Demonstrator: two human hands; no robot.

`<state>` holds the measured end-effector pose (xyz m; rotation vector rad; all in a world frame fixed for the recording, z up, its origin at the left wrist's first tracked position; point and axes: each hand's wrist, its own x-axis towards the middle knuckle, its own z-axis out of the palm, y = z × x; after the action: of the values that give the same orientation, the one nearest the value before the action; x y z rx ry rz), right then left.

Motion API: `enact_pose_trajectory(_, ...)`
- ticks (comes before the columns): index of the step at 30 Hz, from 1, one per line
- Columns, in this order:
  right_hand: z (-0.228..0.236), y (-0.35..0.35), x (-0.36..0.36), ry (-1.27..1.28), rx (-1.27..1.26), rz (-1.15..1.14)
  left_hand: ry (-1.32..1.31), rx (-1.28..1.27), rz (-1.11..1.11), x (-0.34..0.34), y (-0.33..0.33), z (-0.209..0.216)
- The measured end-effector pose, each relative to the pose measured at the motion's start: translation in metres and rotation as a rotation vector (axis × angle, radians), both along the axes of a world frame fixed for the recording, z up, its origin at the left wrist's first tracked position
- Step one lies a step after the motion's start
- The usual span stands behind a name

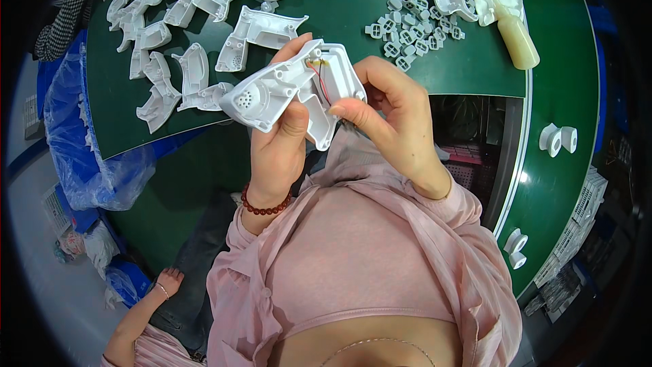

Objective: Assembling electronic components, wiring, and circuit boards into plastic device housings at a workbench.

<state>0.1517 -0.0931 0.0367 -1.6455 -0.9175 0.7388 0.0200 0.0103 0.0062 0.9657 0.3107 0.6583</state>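
Observation:
Held above the table edge is a white plastic housing half, with round holes at its left end and hollow, ribbed insides facing up. Thin red and dark wires run inside its right part, beside a white block-shaped insert. My left hand is closed around the housing from below, thumb on the near edge and fingers behind. My right hand grips the right end, its thumb at the near edge close to the wires. The right fingertips are partly hidden behind the housing.
Similar white housing halves lie across the left of the green table. Several small grey-white plastic parts are heaped at right, near a yellowish bottle. White round-ended parts stand on the right-hand green surface. Another person's hand shows lower left.

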Motion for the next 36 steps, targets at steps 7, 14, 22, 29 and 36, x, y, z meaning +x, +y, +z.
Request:
enact_pose_trajectory(7,-0.016,0.002,0.004,-0.127,0.035,0.030,0.021,0.011,0.057,0.001,-0.001,0.000)
enact_pose_trajectory(14,-0.037,-0.015,0.004,0.477,0.124,0.335,-0.019,-0.116,0.088,0.000,0.005,0.015)
enact_pose_trajectory(22,-0.023,-0.030,0.012,0.838,0.153,0.102,0.234,0.426,0.391,-0.012,0.020,0.011)
enact_pose_trajectory(29,0.000,-0.029,0.017,0.548,0.312,-0.111,0.296,0.152,0.288,-0.030,0.004,0.008)
enact_pose_trajectory(36,-0.016,-0.032,0.030,0.525,0.322,-0.156,0.171,-0.551,-0.215,-0.049,-0.011,-0.008)
